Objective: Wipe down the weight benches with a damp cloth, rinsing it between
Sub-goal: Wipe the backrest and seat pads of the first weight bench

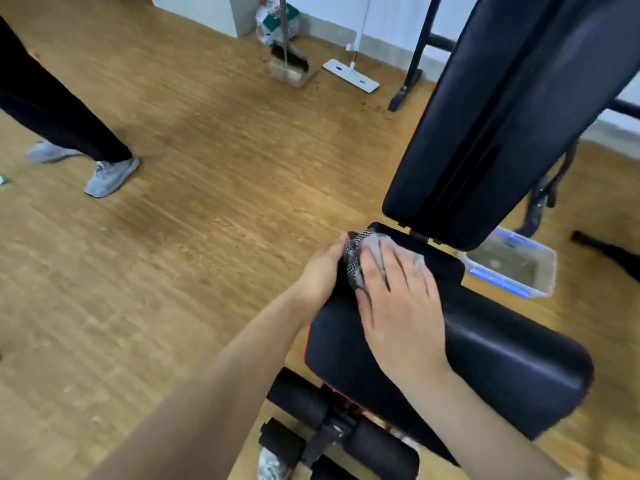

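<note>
Wiping the seat pad (pixel 502 344) of the weight bench, at its far end near the hinge. Right hand (pixel 398 303) flat and spread, fingers fanned, palm pressing the grey damp cloth (pixel 384 251) down onto the pad; cloth bunched under and just beyond the fingertips, only a crumpled edge showing. Left hand (pixel 322 268) just to the left of the right, curled over the pad's side edge, touching a patterned strip of the cloth; whether pinching it or merely steadying the bench cannot be told. Raised backrest (pixel 502 109) straight ahead of the fingers, tilted up and away. Rinse tub (pixel 547 268) on the floor to the right of the right hand, beyond the pad, water in it looking murky.

To do this stroke well, probably: flatten the cloth so more of it lies under the palm instead of in a lump. Keep pressure even and draw long overlapping passes back toward the body. Work the gap by the hinge and the side edge under the left hand, where grime likely collects. Judging by the tub's colour, rinse and wring firmly before the backrest, so dirty water is not smeared on.
</note>
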